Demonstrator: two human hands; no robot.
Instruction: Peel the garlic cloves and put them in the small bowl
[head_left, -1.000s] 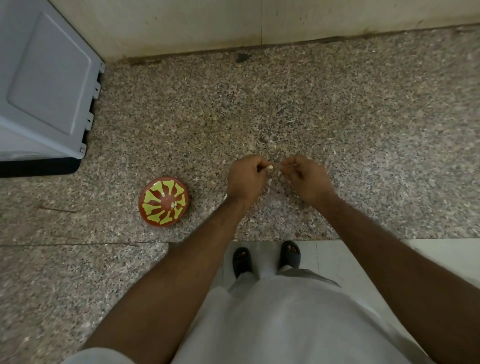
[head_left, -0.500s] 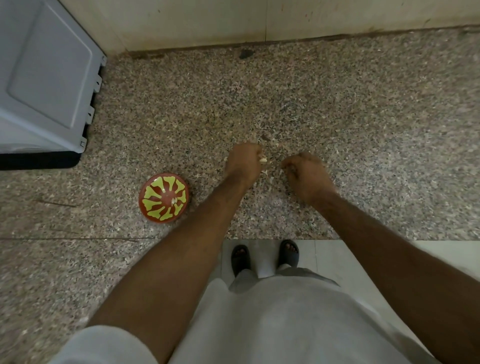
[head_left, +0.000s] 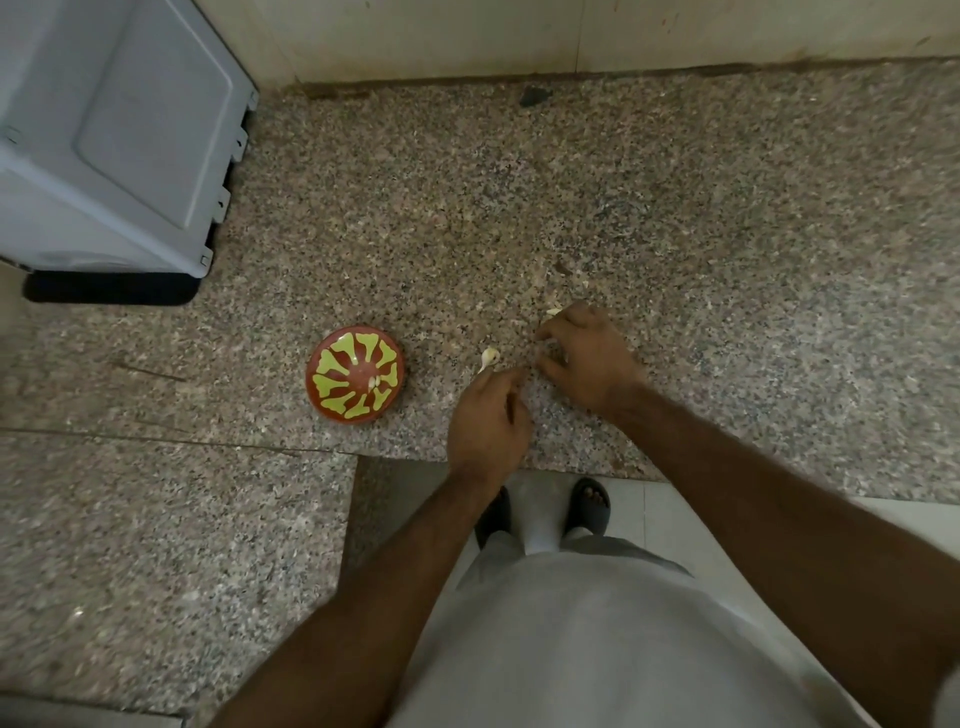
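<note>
The small bowl (head_left: 332, 358), red with a yellow-green pattern, stands on the speckled granite counter (head_left: 571, 197) and has a few pale peeled cloves in it. Just right of the bowl, my left hand (head_left: 488, 421) pinches a pale garlic clove (head_left: 489, 356) that sticks out above its fingertips. My right hand (head_left: 589, 358) rests on the counter further right, fingers curled down. What lies under those fingers is hidden. A scrap of garlic skin (head_left: 554, 312) lies at its fingertips.
A grey plastic appliance (head_left: 119, 135) fills the back left corner. A tiled wall (head_left: 519, 36) closes the back. The counter's front edge runs just below my hands, with the floor and my sandalled feet (head_left: 587, 504) beneath. Small skin flakes dot the counter.
My hands have come apart. The left one drew back toward me and toward the bowl with the clove. The right one dropped onto the counter.
</note>
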